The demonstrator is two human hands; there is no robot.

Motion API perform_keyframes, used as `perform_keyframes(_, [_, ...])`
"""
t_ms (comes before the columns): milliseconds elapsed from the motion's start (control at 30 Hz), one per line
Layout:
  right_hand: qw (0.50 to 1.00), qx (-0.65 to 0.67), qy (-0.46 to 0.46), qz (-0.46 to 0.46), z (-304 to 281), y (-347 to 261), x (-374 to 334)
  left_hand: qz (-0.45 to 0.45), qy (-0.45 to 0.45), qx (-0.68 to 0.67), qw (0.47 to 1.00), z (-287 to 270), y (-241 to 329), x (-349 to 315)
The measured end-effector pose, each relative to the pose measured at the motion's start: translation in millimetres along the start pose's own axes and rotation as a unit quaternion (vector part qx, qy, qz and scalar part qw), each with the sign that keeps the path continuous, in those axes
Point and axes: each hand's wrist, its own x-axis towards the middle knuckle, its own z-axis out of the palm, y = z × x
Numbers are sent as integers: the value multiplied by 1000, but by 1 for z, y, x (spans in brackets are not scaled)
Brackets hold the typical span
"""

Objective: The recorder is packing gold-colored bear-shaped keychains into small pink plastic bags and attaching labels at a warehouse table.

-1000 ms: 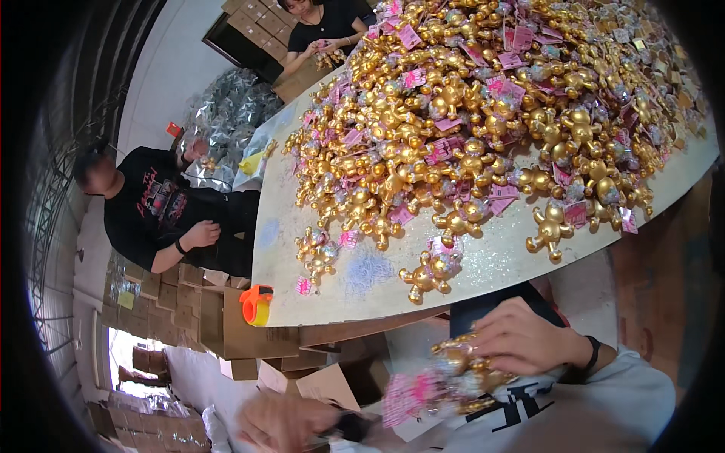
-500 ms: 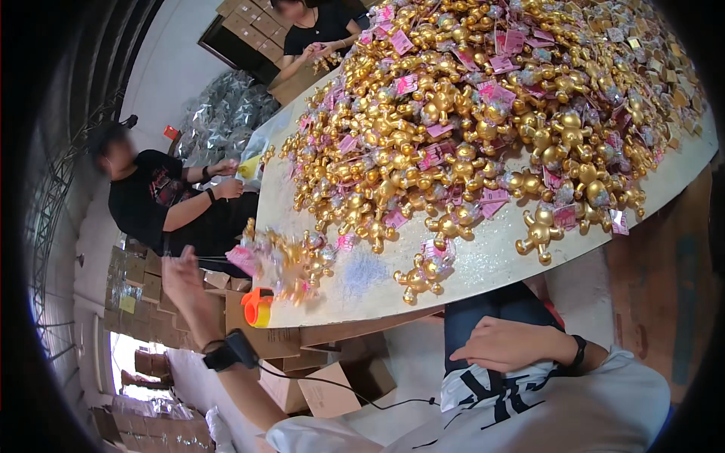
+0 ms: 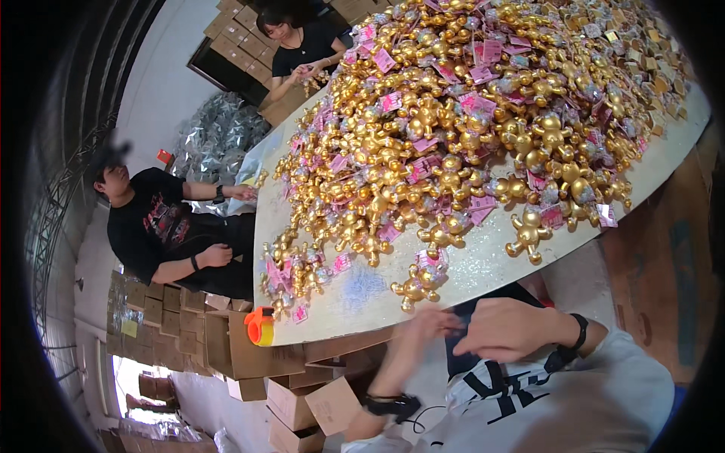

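Both hands meet at the person's chest, below the worktop (image 3: 483,264) edge: left hand (image 3: 427,325) blurred, grip unreadable; right hand (image 3: 502,332) loosely curled, contents hidden. Bare strip of worktop runs along its near edge. Nearest gold figure (image 3: 419,278) lies just beyond. Orange tape dispenser (image 3: 260,326) sits at the edge, left. Gold figure heap (image 3: 468,113) covers the far side.

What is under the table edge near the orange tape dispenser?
Under the table, below the orange tape dispenser, stand open brown cardboard boxes. Their insides are not visible, and the table top hides whatever lies further beneath.
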Motion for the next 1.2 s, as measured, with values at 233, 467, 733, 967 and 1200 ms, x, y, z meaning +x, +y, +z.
perform_keyframes(233, [995, 6, -63, -74, -7, -6, 14, 174, -274, 295, 899, 119, -103, 39])
perform_keyframes(467, [934, 195, 169, 246, -6, 55, 7, -17, -261, -230, 937, 135, -185, 67])
perform_keyframes(733, [372, 789, 472, 133, -8, 54, -20, 50, -282, -167, 944, 100, -208, 73])
perform_keyframes(967, [849, 44, 487, 200, 24, 61, -38, 201, -155, -106, 961, 104, -160, 75])
perform_keyframes(1200, [914, 88, 375, 128, 7, 102, 56, 231, 25, 44, 972, 87, -102, 87])
